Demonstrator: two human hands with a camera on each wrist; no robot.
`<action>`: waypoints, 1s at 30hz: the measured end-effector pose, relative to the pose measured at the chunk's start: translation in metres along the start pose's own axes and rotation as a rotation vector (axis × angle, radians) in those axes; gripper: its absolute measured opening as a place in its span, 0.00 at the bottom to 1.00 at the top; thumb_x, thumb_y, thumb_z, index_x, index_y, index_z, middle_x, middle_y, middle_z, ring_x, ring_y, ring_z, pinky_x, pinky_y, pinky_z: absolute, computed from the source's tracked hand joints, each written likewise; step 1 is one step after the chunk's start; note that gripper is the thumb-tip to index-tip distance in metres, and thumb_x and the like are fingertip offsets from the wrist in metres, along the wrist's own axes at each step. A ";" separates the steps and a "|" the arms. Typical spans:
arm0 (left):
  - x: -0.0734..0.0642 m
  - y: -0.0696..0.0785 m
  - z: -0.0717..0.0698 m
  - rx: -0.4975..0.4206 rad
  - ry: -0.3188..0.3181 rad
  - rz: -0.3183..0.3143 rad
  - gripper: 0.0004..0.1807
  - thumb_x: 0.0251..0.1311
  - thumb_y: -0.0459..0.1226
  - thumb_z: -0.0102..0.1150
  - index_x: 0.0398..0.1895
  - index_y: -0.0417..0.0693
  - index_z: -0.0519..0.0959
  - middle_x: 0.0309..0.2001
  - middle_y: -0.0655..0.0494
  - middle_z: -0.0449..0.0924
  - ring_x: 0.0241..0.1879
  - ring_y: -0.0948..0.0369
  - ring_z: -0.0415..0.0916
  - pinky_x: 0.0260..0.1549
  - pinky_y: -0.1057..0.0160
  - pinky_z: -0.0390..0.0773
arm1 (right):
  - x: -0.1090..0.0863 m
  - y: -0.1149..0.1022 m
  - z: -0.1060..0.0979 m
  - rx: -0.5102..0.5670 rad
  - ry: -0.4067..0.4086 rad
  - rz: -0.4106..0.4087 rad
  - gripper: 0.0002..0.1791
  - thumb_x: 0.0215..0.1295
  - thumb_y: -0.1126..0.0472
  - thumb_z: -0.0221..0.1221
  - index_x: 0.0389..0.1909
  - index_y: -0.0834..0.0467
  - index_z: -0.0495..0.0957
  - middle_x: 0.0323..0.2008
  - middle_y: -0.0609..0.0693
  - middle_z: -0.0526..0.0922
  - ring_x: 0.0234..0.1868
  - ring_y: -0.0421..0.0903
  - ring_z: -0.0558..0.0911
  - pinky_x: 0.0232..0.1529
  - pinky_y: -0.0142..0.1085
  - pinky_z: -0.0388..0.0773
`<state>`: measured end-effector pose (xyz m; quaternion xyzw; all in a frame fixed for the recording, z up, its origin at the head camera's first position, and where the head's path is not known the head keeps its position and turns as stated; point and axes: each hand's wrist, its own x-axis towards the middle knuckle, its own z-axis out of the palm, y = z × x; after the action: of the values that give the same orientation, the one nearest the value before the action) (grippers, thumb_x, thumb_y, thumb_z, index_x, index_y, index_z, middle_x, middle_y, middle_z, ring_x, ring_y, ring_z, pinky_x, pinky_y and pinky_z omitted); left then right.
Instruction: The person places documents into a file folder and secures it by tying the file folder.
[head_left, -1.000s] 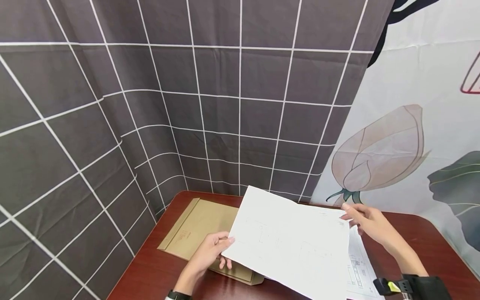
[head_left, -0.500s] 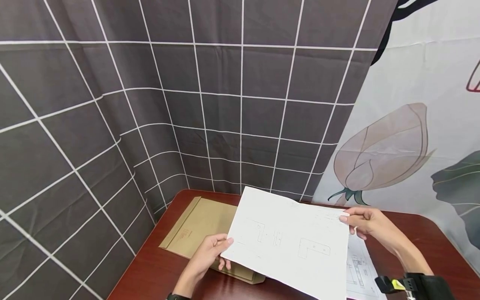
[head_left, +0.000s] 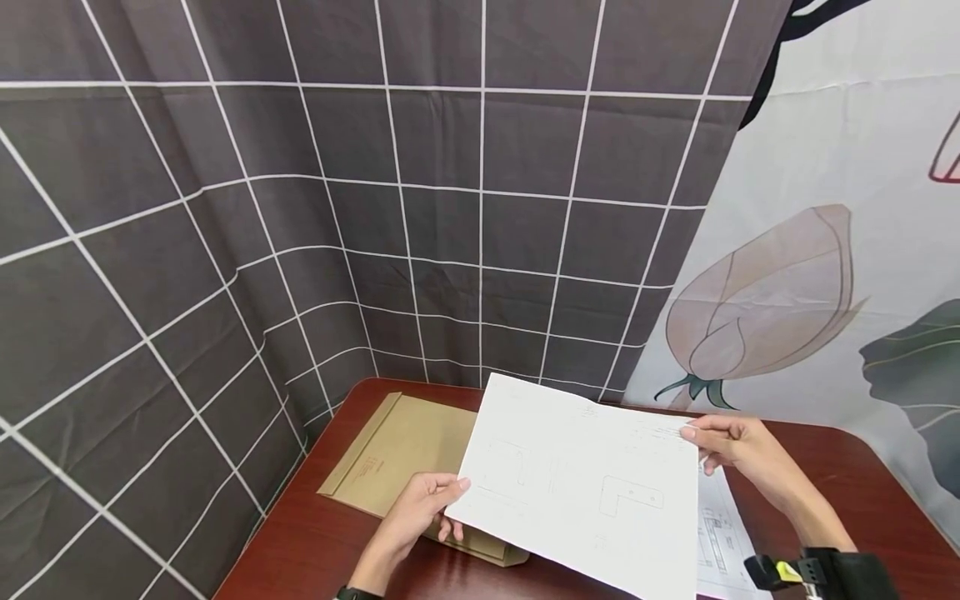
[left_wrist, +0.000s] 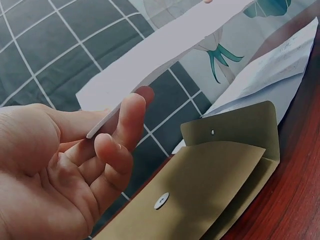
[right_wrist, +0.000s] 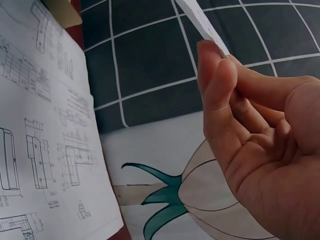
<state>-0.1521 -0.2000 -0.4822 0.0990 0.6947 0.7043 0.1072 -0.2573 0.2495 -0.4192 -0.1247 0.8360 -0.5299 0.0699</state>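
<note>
Both hands hold up a white sheaf of paper [head_left: 577, 492] with faint line drawings, its face tilted toward the head camera. My left hand [head_left: 422, 512] pinches its left edge between thumb and fingers; in the left wrist view the paper [left_wrist: 145, 62] runs edge-on out of that grip. At the upper right corner my right hand [head_left: 738, 450] pinches it with thumb and fingertips. Behind and left lies a brown document envelope [head_left: 405, 450]; its flap [left_wrist: 235, 122] stands open and a round button [left_wrist: 161, 201] shows in the left wrist view. Part of the envelope is hidden behind the paper.
On the red-brown table [head_left: 300, 533], another printed sheet [head_left: 722, 533] lies partly under the held paper; technical drawings cover its page [right_wrist: 50, 130] in the right wrist view. A dark gridded curtain [head_left: 442, 225] and a white flowered cloth [head_left: 780, 167] hang behind the table.
The paper stays in both hands and shifts only slightly in tilt; its drawings show more clearly than one second ago. The envelope and the sheet on the table stay put.
</note>
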 end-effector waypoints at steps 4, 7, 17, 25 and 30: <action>0.001 0.000 0.001 0.007 0.024 -0.016 0.19 0.68 0.41 0.53 0.42 0.28 0.78 0.26 0.44 0.82 0.15 0.61 0.77 0.12 0.72 0.69 | -0.001 0.000 -0.001 0.005 0.018 -0.033 0.24 0.65 0.51 0.59 0.49 0.68 0.78 0.27 0.57 0.76 0.24 0.52 0.78 0.33 0.38 0.77; 0.002 0.000 0.002 0.017 0.041 -0.021 0.19 0.67 0.41 0.54 0.40 0.28 0.79 0.27 0.44 0.83 0.15 0.62 0.77 0.11 0.72 0.68 | -0.001 0.000 -0.001 0.040 0.018 -0.036 0.24 0.65 0.51 0.59 0.51 0.69 0.78 0.29 0.57 0.78 0.24 0.51 0.78 0.34 0.37 0.77; 0.002 0.003 0.005 0.065 0.122 -0.005 0.18 0.66 0.41 0.56 0.38 0.30 0.79 0.22 0.38 0.80 0.13 0.61 0.75 0.10 0.73 0.67 | -0.005 0.005 -0.005 0.107 0.033 -0.024 0.27 0.66 0.52 0.58 0.54 0.72 0.75 0.36 0.58 0.83 0.26 0.51 0.79 0.34 0.35 0.76; 0.002 0.003 0.009 0.066 0.121 -0.004 0.17 0.66 0.41 0.55 0.37 0.30 0.78 0.23 0.37 0.79 0.13 0.62 0.74 0.10 0.73 0.67 | -0.005 0.009 -0.007 0.126 0.023 -0.021 0.28 0.66 0.52 0.58 0.56 0.71 0.74 0.38 0.58 0.84 0.30 0.52 0.80 0.36 0.36 0.77; 0.004 0.001 0.008 0.069 0.142 0.000 0.17 0.66 0.40 0.56 0.36 0.30 0.78 0.22 0.39 0.80 0.11 0.64 0.71 0.09 0.74 0.64 | -0.008 0.011 -0.012 0.153 0.035 -0.005 0.28 0.66 0.53 0.58 0.57 0.72 0.73 0.37 0.57 0.84 0.29 0.51 0.80 0.35 0.35 0.77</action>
<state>-0.1533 -0.1912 -0.4811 0.0523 0.7243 0.6854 0.0544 -0.2538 0.2663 -0.4242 -0.1118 0.7937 -0.5946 0.0630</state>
